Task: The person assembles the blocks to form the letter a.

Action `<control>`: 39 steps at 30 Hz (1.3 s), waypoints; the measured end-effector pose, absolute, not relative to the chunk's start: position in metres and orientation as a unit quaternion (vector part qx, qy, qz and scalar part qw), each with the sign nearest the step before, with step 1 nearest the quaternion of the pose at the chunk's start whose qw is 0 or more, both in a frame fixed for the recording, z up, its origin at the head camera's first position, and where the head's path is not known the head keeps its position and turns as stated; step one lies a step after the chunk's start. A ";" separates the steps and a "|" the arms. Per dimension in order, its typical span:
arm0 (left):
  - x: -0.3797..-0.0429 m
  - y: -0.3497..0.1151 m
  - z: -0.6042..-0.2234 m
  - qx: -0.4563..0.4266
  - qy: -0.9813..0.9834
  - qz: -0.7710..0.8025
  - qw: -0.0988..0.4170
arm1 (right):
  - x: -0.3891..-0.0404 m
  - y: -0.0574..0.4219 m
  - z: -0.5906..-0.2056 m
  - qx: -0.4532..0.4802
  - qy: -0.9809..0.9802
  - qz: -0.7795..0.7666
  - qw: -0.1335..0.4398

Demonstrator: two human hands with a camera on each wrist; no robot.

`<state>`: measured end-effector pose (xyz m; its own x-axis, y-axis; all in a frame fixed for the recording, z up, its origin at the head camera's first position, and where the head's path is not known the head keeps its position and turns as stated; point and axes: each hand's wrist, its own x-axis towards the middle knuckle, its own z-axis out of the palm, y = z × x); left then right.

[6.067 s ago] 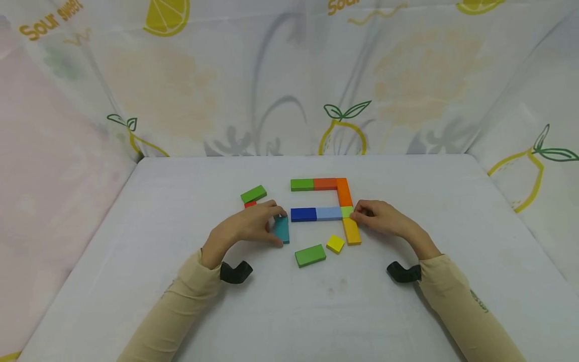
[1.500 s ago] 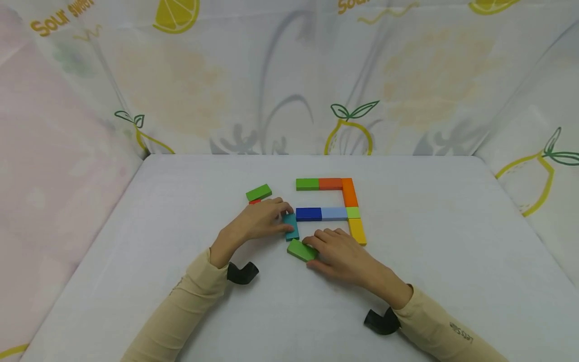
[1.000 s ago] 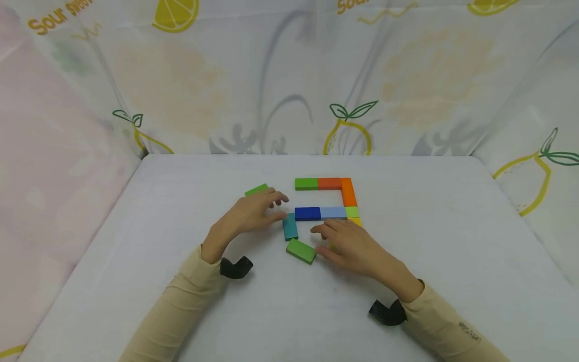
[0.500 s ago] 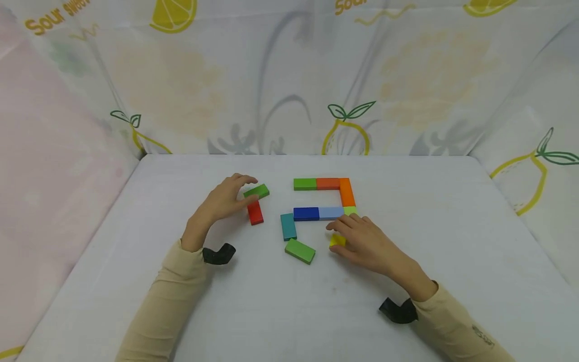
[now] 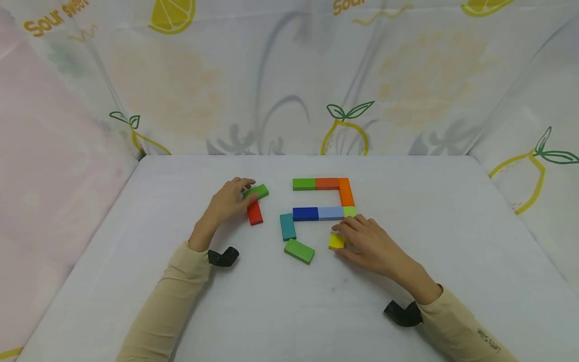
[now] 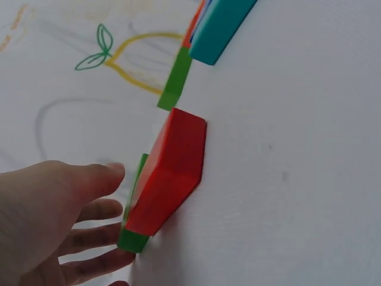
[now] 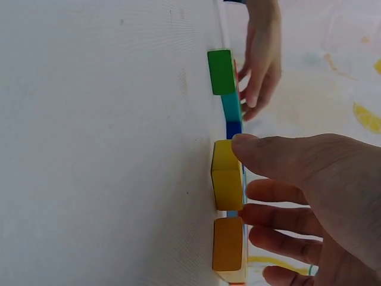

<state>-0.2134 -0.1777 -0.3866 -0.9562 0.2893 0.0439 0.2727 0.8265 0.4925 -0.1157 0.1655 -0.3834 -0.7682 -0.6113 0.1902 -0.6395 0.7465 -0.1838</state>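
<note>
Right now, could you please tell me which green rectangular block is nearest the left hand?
The leftmost green block, beside the red block: the left hand spans it; the other two lie farther off.

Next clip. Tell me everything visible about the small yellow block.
The yellow block is plain, smooth and bright, squarish from above, perhaps painted wood. It lies flat on the table, right of the nearest green block and apart from it, on the near side of the light blue block. The right hand covers part of its right side, thumb at one edge; whether the fingers grip it, I can't tell.
</note>
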 end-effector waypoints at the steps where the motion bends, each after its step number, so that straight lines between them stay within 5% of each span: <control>1: -0.214 -0.176 -0.388 0.143 0.957 0.252 0.009 | -0.116 0.166 -0.385 0.336 -0.932 0.120 0.061; 12: -0.212 -0.158 -0.399 0.093 0.966 0.232 -0.060 | -0.117 0.166 -0.391 0.336 -0.934 0.105 0.067; 39: -0.211 -0.154 -0.397 0.092 0.965 0.240 -0.047 | -0.118 0.165 -0.391 0.349 -0.925 0.125 0.088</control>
